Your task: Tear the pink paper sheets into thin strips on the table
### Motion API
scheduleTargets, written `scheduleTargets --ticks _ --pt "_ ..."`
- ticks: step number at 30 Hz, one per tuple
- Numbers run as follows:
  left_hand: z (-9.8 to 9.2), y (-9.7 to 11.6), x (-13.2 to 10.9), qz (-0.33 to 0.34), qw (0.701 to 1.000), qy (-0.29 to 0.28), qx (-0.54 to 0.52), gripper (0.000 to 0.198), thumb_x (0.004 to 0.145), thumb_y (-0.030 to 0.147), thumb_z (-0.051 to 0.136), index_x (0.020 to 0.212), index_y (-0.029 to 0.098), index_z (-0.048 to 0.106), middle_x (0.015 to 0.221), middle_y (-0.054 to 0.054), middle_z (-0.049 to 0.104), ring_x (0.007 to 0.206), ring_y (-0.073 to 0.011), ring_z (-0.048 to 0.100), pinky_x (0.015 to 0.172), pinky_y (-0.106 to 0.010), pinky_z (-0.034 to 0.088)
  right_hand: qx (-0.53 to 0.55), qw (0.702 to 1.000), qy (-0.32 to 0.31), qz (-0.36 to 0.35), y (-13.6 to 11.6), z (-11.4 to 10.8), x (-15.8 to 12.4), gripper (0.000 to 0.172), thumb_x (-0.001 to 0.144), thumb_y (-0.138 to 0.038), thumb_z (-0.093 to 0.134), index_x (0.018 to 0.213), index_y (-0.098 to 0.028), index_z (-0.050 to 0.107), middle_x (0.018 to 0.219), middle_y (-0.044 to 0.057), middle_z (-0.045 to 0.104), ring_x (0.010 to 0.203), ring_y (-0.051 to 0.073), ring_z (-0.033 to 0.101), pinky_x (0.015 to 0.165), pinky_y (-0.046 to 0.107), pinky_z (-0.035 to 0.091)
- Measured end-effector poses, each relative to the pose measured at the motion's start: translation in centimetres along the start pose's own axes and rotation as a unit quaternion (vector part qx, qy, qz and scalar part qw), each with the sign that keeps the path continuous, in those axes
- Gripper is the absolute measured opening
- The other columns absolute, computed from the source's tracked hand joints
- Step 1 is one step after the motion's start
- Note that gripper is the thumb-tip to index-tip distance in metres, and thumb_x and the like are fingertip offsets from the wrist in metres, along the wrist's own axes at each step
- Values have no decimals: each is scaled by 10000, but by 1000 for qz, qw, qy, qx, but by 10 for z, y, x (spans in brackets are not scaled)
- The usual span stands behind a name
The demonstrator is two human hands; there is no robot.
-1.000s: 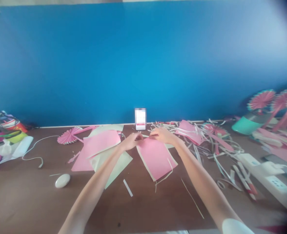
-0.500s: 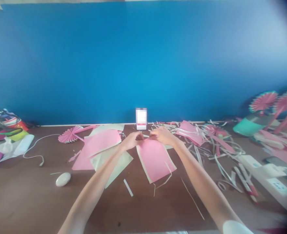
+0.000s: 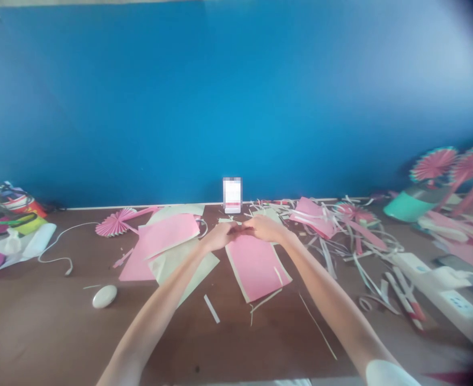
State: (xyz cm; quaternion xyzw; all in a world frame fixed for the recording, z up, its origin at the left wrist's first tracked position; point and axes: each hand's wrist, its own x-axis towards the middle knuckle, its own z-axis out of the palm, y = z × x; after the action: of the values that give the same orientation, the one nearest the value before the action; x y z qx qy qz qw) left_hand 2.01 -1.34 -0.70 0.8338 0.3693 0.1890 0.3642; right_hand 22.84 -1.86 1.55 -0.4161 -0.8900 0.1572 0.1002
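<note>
My left hand [image 3: 222, 235] and my right hand [image 3: 260, 228] meet at the far edge of a pink paper sheet [image 3: 256, 265]. Both are closed, their fingertips pinched together and touching or nearly so. Whatever lies between the fingers is too small and hidden to make out. Pale strips border the sheet's left and near edges, and its far edge is covered by my hands. A thin loose strip [image 3: 265, 301] lies at the near edge, and another short white strip [image 3: 211, 309] rests to the left on the table.
More pink sheets [image 3: 168, 233] and a pale sheet [image 3: 198, 268] lie left, near a folded pink fan [image 3: 116, 222] and a white mouse [image 3: 104, 296]. A phone [image 3: 232, 195] stands ahead. Paper strips [image 3: 329, 257], markers [image 3: 405, 300] and a power strip [image 3: 441, 292] are right.
My hands have drawn together, the right one moving left until the fingertips meet. The thin strip at the sheet's near edge has shifted slightly; the sheet has barely moved.
</note>
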Motion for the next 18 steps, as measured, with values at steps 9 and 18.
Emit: scheduleTargets --ticks 9,18 --pt "-4 8 -3 -13 1000 15 18 388 835 532 478 815 157 578 823 -43 617 708 -168 554 597 -258 366 44 999 -16 13 -1 -7 -3 259 886 -364 478 963 -254 699 890 29 703 765 178 599 637 252 360" --pt "-2 4 -2 -7 999 37 33 358 847 510 480 819 166 575 746 -16 598 638 -150 520 572 -252 336 49 998 -15 28 -1 -5 -3 245 896 -331 456 948 -239 678 884 35 694 737 174 600 637 263 373"
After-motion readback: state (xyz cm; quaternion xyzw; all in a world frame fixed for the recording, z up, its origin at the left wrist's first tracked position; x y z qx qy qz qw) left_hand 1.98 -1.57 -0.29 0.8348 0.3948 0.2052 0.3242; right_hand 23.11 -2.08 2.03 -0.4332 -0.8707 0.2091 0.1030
